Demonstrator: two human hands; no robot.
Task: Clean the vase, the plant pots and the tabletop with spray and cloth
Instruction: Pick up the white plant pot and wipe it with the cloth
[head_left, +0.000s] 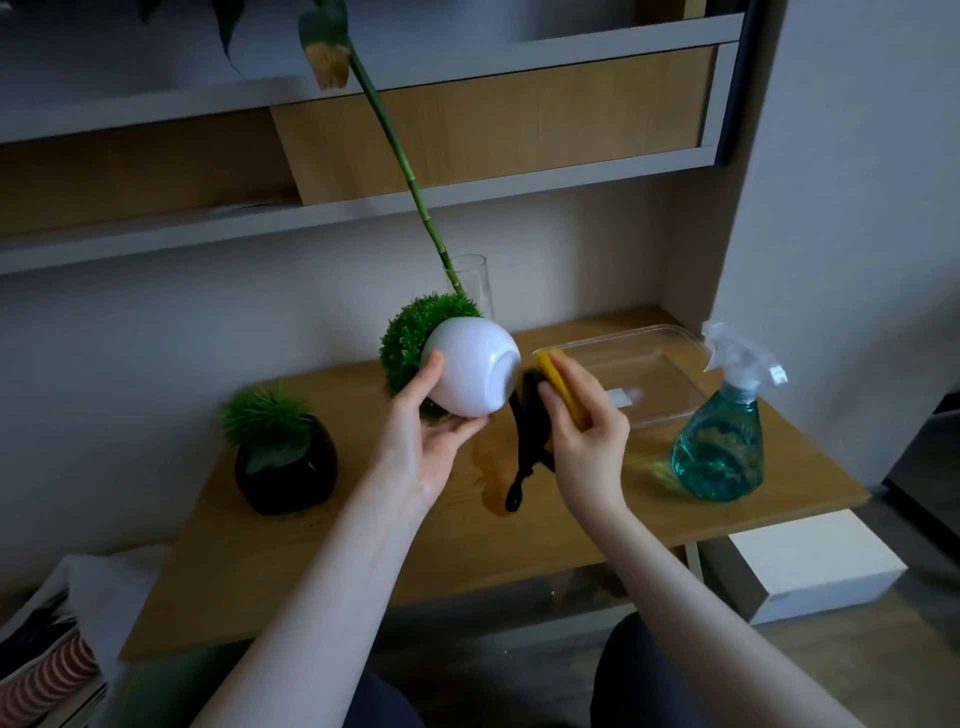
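My left hand (426, 421) holds a round white plant pot (467, 371) tipped on its side above the table, its green ball plant (415, 338) pointing away to the left and its base turned toward my right hand. My right hand (584, 431) grips a folded yellow cloth (563, 387) with a dark part hanging down, held just beside the pot's base. A black pot (285, 467) with spiky green leaves stands on the left of the wooden tabletop (363, 561). A clear glass vase (475, 283) with a long green stalk stands at the back. The spray bottle (722, 441) of blue liquid stands at the right.
A clear plastic tray (623, 374) lies behind my right hand. A wet patch (491, 467) shows on the tabletop below the cloth. Shelves run along the wall above. A white box (810, 561) sits on the floor at the right, and striped fabric lies at the lower left.
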